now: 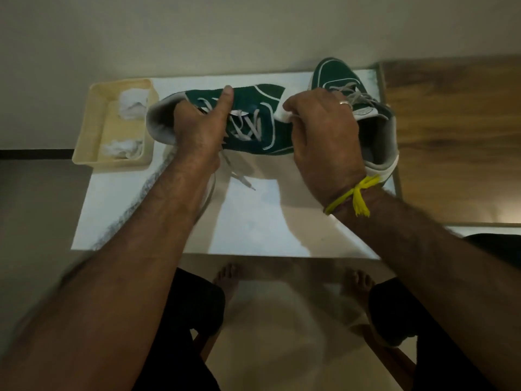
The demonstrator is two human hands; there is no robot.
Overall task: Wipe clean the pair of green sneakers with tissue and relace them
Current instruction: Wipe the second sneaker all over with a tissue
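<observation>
Wiping step: the held sneaker (248,119) gets cleaned.
Left hand (197,128) grips its collar; right hand (321,131) pinches tissue (283,112) at its toe; next, probably rub firmly.

One green sneaker (253,119) with white trim lies sideways, lifted off the table in the left grip (197,128), laces loose. Its toe meets white tissue (284,110) under the right grip (324,131). The second sneaker (363,108) sits just behind that grip.

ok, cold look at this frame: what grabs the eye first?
The green sneaker held up at centre: the left hand grips its collar while the right hand presses a white tissue against its toe end. Behind the right hand, the second sneaker sits on the white sheet; crumpled tissues fill the cream tray far left.
</observation>
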